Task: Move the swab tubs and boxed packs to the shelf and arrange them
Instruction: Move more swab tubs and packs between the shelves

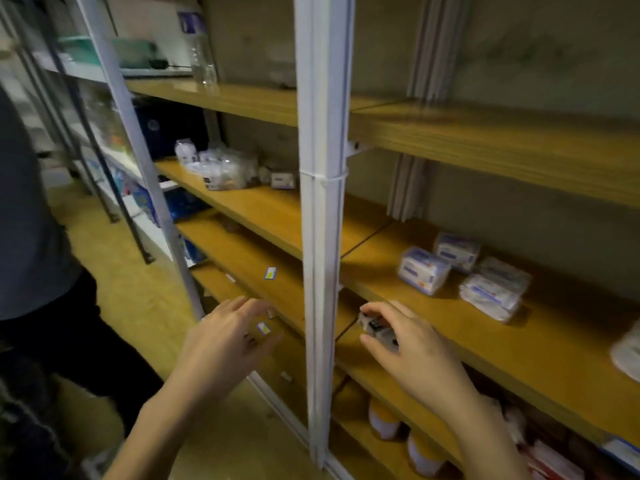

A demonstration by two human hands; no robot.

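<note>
- The right hand point(412, 348) curls thumb and fingers round a small boxed pack point(375, 327), by the front edge of the wooden shelf point(540, 362), just right of the white upright post point(323, 237).
- The left hand point(228, 337), at nine o'clock from the post, has its fingers spread and holds nothing.
- Wrapped packs point(464, 271) lie on that shelf at two o'clock from the right hand, well apart from it.
- Blurred clear tubs point(225, 169) sit in the left bay, at twelve o'clock from the left hand.
</note>
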